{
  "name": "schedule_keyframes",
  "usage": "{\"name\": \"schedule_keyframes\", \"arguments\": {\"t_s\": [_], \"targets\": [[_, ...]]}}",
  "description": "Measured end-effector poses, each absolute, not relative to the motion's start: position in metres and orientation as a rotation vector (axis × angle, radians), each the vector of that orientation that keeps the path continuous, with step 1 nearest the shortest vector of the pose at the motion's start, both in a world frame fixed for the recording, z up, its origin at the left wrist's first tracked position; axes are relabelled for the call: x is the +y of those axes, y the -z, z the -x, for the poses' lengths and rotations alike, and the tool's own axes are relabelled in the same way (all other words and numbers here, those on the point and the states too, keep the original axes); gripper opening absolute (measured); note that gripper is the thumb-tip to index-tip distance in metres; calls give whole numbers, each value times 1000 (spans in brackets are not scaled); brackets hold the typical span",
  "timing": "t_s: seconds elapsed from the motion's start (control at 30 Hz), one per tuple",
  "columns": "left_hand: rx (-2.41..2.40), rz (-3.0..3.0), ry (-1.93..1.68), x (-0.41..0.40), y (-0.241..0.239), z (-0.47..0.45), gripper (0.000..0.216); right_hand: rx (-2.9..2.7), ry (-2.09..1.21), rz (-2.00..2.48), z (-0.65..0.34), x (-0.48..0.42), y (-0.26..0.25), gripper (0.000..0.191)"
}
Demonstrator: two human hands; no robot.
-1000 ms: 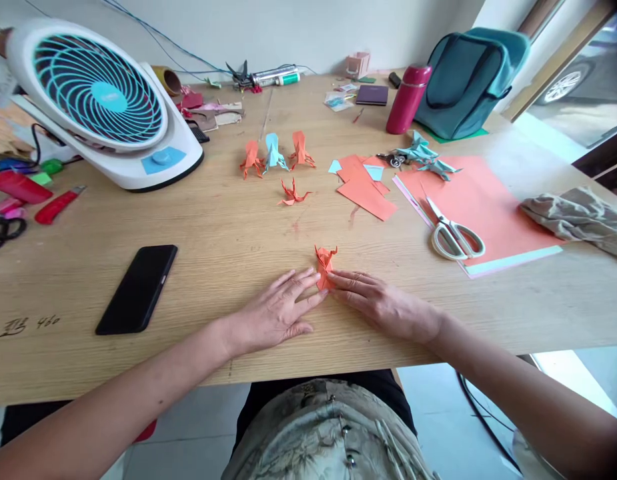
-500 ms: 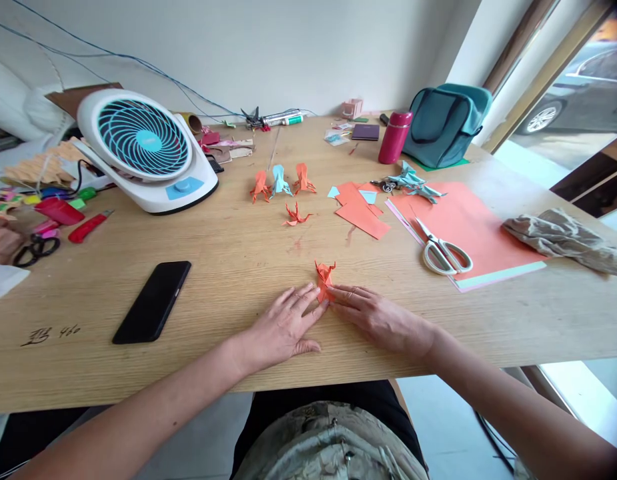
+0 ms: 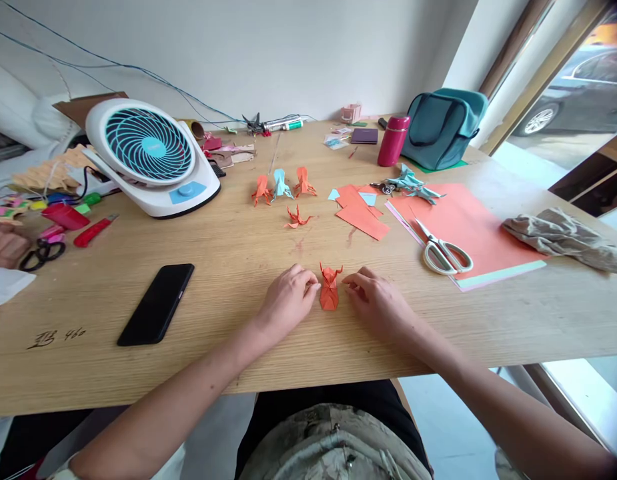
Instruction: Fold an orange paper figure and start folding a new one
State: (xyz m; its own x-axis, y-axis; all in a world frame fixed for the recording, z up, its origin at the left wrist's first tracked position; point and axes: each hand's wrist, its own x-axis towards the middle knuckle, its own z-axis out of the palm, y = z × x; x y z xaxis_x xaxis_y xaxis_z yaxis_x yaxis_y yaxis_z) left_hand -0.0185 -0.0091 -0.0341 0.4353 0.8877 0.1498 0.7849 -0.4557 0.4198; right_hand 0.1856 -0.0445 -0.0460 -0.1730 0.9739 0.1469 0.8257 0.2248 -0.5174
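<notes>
A small folded orange origami figure [image 3: 329,293] lies flat on the wooden table [image 3: 238,253] near its front edge. My left hand [image 3: 288,300] rests on the table just left of the figure. Its fingers are curled and the fingertips are pinched at the figure's left edge. My right hand [image 3: 375,303] rests just right of the figure, fingers curled in, with a narrow gap between fingertips and paper. Nothing shows inside the right hand.
A black phone [image 3: 155,303] lies to the left. Scissors [image 3: 441,250] sit on orange paper sheets [image 3: 468,230] at right, beside a crumpled cloth [image 3: 563,237]. Farther back are several finished origami figures [image 3: 283,185], a white desk fan [image 3: 151,157], a red flask [image 3: 393,140] and a teal bag [image 3: 443,127].
Both hands went from lying flat with fingers pressing on the figure to curled fingers at its two sides. The figure now lies uncovered and straight. The view has tilted up slightly.
</notes>
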Motion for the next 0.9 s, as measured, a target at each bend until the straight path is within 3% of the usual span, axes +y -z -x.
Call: {"name": "schedule_keyframes", "arguments": {"t_s": [0.1, 0.3, 0.5, 0.67, 0.9], "targets": [[1500, -2284, -418, 2, 38, 5, 3, -2048, -470, 1739, -178, -41, 47, 22], [1531, -2137, -456, 10, 45, -5, 7, -1970, -539, 1723, -174, -40, 53, 20], [1257, -1658, -770, 14, 50, -4, 14, -1552, -957, 1416, -180, -36, 61, 7], [923, -1256, -892, 17, 45, -9, 29, -1128, -1357, 1055, -185, -27, 55, 30], [838, -1228, -1030, 17, 31, -14, 39, -1014, -1600, 895, -190, -21, 38, 33]]}}
